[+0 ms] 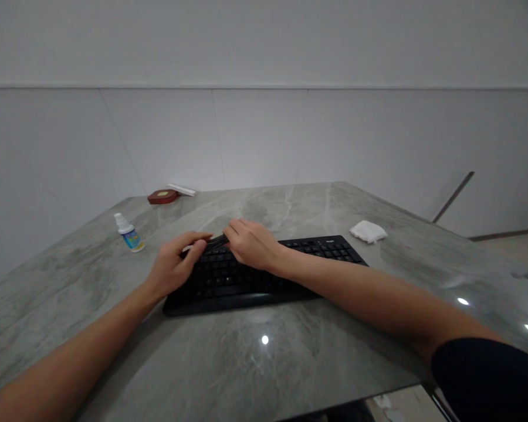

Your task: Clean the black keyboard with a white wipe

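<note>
A black keyboard [246, 285] lies on the grey marble-patterned table [264, 375], a little askew. Above its far left part, a dark bundle that looks like the keyboard's black cable [217, 241] stretches between my two hands. My left hand [176, 261] is closed around the bundle's left end, over the keyboard's left edge. With bent fingers pinched together, my right hand [250, 243] grips the right end, and its forearm crosses over the keys. The fingers hide much of the bundle.
At the left stands a small white spray bottle [131, 235] with a blue label. A reddish-brown box [162, 197] and a white flat strip [182, 190] lie by the wall at the back. To the right of the keyboard is a folded white cloth [368, 231].
</note>
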`<state>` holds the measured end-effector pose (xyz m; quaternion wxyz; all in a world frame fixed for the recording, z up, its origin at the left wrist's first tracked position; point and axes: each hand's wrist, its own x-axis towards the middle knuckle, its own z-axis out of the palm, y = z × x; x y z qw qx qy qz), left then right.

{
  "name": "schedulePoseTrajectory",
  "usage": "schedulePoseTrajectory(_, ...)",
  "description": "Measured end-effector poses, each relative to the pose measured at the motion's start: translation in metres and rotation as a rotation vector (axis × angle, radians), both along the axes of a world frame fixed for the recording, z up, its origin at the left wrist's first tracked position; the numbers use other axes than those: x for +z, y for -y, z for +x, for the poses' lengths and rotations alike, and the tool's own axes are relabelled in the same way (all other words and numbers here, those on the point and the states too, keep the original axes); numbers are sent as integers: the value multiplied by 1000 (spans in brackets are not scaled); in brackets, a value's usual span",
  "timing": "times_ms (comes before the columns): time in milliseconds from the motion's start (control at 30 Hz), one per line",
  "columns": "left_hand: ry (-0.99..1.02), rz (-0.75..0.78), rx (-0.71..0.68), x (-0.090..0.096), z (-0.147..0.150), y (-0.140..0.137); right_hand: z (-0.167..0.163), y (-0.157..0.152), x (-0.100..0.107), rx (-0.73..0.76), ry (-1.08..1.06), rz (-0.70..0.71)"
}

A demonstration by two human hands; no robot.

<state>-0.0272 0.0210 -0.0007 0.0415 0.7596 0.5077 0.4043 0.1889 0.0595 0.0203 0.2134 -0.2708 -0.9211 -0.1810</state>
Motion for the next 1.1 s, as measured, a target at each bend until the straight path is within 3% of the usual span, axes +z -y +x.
schedulePoseTrajectory(67,76,-38,112,0,-9,-9,2,-6,-4,-45,-76,-92)
schedulePoseTrajectory(167,-58,-175,309,-5,-16,-19,6,-14,-7,-113,-249,-272)
schedulePoseTrajectory(333,-164,-375,258,-11,-14,-23,12,-19,1,-162,-474,-546)
schedulePoseTrajectory(533,-126,-427,282,-10,-21,-26,-1,-21,11,-3,-454,-1039)
schedulePoseTrajectory(633,-119,-328,293,-7,-24,-23,-18,-26,6,110,-494,-1183)
schedulePoseTrajectory(733,-80,-141,138,-1,-20,-16,-32,-32,-3,170,-578,-1113)
schedulePoseTrajectory(933,-4,14,-35,6,-6,0,-43,-35,-24,129,-556,-620)
schedulePoseTrajectory(1100,-42,102,-116,6,-8,-2,-45,-31,-35,122,-507,-522)
